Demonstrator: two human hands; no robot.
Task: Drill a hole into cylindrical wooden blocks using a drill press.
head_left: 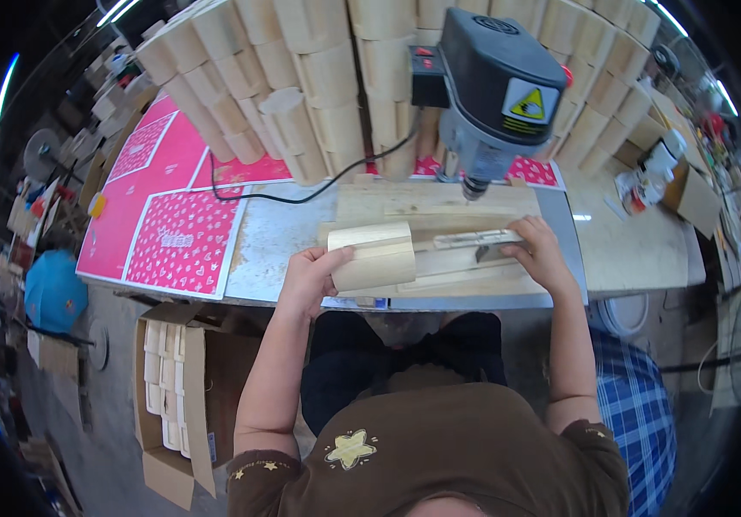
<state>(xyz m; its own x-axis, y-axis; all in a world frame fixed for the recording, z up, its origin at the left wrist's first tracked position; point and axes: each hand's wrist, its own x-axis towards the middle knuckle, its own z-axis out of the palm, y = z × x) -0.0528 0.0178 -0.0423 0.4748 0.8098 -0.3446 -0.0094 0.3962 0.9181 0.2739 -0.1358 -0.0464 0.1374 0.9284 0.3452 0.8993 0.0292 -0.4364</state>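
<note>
My left hand (306, 277) grips a pale wooden cylinder (376, 265) by its left end, thumb on top. The cylinder lies on its side, with a lengthwise seam or groove facing up. At the right, the fingers of my right hand (542, 252) close on the end of a narrow pale bar (472, 239), which points toward the cylinder. A small dark bracket (482, 253) shows beneath the bar. Both hands are over a wooden jig (456, 209) on the bench. A drill press (498, 82) stands just beyond, its chuck (474, 189) above the jig's far side.
Tall stacks of wooden cylinders (314, 69) line the back. A black cable (301, 200) crosses the pink printed sheets (182, 237) at left. An open carton (207, 379) of pale pieces sits below left. A white bottle (665, 155) and cardboard box (693, 202) are at right.
</note>
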